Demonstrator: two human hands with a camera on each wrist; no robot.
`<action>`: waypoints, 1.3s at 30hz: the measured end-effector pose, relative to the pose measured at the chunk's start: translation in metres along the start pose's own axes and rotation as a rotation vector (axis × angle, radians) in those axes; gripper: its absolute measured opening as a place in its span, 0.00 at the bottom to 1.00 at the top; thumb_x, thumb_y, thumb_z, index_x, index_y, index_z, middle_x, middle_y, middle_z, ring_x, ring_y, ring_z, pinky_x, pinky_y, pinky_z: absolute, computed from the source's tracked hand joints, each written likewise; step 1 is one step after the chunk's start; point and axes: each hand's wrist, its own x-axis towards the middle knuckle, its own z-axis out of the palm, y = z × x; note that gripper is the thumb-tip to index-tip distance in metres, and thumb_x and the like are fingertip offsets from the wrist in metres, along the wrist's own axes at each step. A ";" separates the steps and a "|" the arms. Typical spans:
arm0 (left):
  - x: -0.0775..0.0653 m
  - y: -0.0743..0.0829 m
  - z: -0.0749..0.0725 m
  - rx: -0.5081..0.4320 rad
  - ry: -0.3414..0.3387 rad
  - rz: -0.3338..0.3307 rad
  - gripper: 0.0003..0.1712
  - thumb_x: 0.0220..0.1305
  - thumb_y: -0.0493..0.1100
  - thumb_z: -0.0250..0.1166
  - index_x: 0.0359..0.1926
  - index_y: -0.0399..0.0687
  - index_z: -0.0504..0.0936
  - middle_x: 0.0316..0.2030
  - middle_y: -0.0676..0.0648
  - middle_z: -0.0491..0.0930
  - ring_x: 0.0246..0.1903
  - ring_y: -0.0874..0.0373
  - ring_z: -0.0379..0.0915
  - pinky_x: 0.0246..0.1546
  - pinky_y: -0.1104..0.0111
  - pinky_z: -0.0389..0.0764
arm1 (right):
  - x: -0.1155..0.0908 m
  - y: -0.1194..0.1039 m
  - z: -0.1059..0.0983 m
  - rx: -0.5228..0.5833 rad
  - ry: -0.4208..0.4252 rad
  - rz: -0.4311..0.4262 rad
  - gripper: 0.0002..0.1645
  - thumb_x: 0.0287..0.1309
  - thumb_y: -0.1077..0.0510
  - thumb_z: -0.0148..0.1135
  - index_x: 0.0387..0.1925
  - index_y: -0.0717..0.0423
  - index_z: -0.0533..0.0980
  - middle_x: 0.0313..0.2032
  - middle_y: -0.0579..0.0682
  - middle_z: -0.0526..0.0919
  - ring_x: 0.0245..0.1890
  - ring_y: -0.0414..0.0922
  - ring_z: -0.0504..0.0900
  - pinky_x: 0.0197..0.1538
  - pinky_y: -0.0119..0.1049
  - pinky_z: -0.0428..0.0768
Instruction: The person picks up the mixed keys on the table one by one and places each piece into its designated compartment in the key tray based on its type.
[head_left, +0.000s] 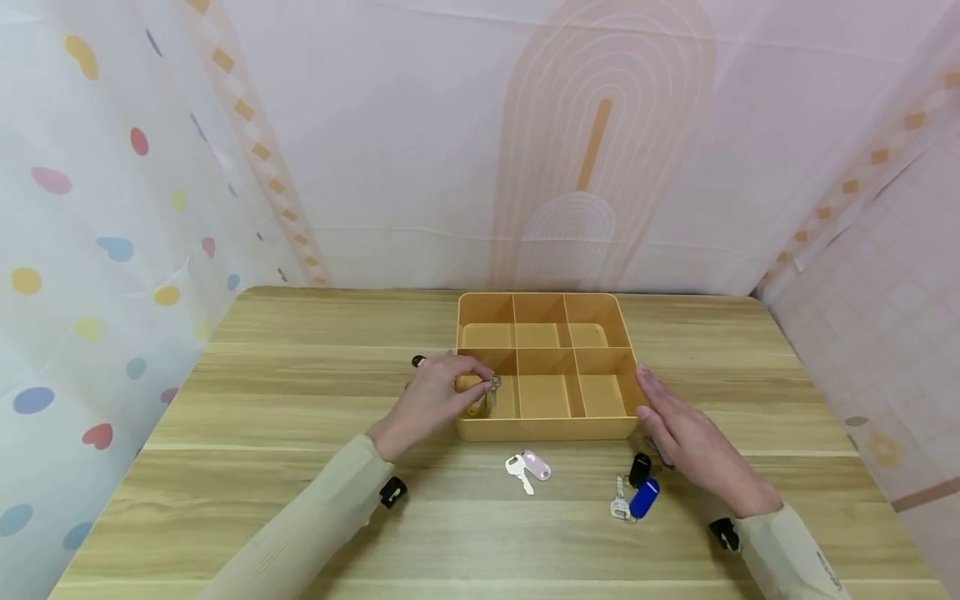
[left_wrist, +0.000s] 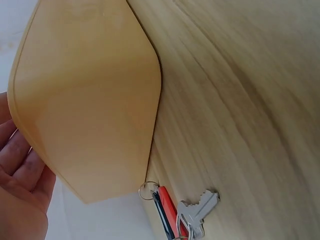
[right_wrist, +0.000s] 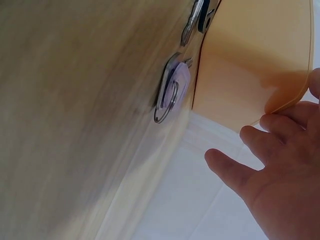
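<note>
In the head view my left hand [head_left: 433, 392] reaches over the left wall of a yellow-orange divided box [head_left: 547, 429]. Its thumb and forefinger pinch a small key [head_left: 494, 383] inside the front left compartment, where a yellow tag [head_left: 477, 407] shows just below the fingers. My right hand [head_left: 693, 442] rests with fairly straight fingers against the box's right side. From the right wrist, its fingertips [right_wrist: 274, 121] show at the box rim. The pinched key is hidden behind the box wall in the left wrist view.
Before the box lies a key with a pink tag [head_left: 537, 465]. Further right are a blue tag [head_left: 644, 498], a black tag [head_left: 640, 470] and a silver key [head_left: 619, 504]. A lilac tag [right_wrist: 179, 82] lies by the right wall, a red tag [left_wrist: 169, 207] by the left.
</note>
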 end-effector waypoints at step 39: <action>-0.021 -0.010 -0.001 -0.024 -0.079 0.054 0.34 0.74 0.52 0.63 0.74 0.41 0.71 0.79 0.48 0.57 0.80 0.49 0.47 0.76 0.42 0.52 | -0.004 -0.006 0.002 0.025 -0.001 0.014 0.35 0.83 0.49 0.44 0.81 0.60 0.53 0.80 0.59 0.54 0.78 0.58 0.57 0.74 0.58 0.60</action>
